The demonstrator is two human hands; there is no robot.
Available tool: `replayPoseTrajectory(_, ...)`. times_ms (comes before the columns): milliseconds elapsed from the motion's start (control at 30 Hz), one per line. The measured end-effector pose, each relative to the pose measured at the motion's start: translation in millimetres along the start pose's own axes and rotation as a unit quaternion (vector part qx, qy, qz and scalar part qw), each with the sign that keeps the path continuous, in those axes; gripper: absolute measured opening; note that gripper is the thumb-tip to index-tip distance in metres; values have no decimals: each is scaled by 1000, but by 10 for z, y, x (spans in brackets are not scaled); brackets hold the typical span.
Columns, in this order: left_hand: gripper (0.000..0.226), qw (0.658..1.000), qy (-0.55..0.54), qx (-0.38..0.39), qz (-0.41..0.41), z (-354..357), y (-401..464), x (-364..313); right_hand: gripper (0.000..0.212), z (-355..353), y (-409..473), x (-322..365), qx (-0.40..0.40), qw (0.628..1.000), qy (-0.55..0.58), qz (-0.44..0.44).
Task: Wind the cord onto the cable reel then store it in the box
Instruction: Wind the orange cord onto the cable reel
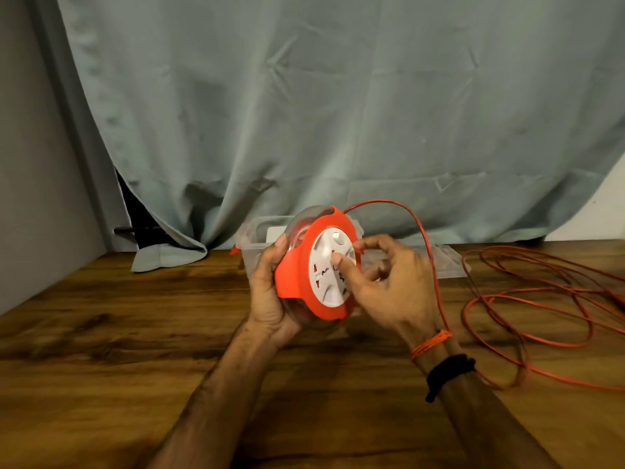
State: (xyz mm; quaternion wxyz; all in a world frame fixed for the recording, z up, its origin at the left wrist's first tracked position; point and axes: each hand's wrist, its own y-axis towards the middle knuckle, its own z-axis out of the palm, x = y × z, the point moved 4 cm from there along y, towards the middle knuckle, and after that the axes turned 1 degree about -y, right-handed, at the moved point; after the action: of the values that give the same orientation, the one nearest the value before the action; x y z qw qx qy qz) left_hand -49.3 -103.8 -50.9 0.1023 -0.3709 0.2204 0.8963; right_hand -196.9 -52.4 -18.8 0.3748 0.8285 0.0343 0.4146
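Above the dark-grained wooden table (pixel 135 333), the left hand (pixel 270 299) grips the round orange plastic cable reel (pixel 316 269), while the right hand (pixel 389 282) pinches its white socket face. Thin orange cord (pixel 541 299) lies in loose loops right of the clear plastic box (pixel 252 236).

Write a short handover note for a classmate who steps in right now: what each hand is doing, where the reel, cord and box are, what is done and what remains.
Left hand grips the cable reel from behind, held above the table.
Right hand has thumb and fingers on the reel's white face, apparently to turn it.
Cord arcs from the reel's top over the right wrist; most lies in loose loops on the table to the right.
Box stands open behind the reel.
Done: little winding, if any.
Left: wind the cord, put the reel in the box.
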Motion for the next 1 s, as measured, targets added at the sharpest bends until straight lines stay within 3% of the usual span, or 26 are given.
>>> replayPoseTrajectory(67, 74, 1000, -12, 2, 3, -10, 14, -9, 43, -70, -15, 79, -16, 985, -83, -150)
replayPoseTrajectory(133, 71, 1000, -17, 1, 0, -27, 18, -4, 54, -54, -53, 128, 21, 962, -142, -232)
replayPoseTrajectory(300, 63, 1000, -24, 5, -19, -32, -2, 6, 64, 29, -101, 156, 61, 939, -187, -281)
replayPoseTrajectory(500, 78, 998, -27, 20, -47, 10, -23, 21, 61, 39, -92, 117, 84, 937, -175, -291)
replayPoseTrajectory(600, 84, 999, -10, 16, -34, 16, -17, 29, 62, 49, -94, 84, 62, 960, -177, -210)
replayPoseTrajectory(700, 85, 1000, 13, 10, -16, 22, -1, 36, 62, 113, -84, 10, 58, 998, -14, 6)
replayPoseTrajectory(800, 71, 998, 41, 43, -28, 45, -1, 63, 62, 236, -83, -81, 99, 943, 218, 230)
replayPoseTrajectory(900, 69, 995, 47, 76, -51, 57, -11, 79, 59, 269, -85, -82, 121, 922, 256, 264)
replayPoseTrajectory(1000, 73, 998, 39, 34, -37, 34, -10, 58, 58, 240, -68, -62, 127, 939, 219, 234)
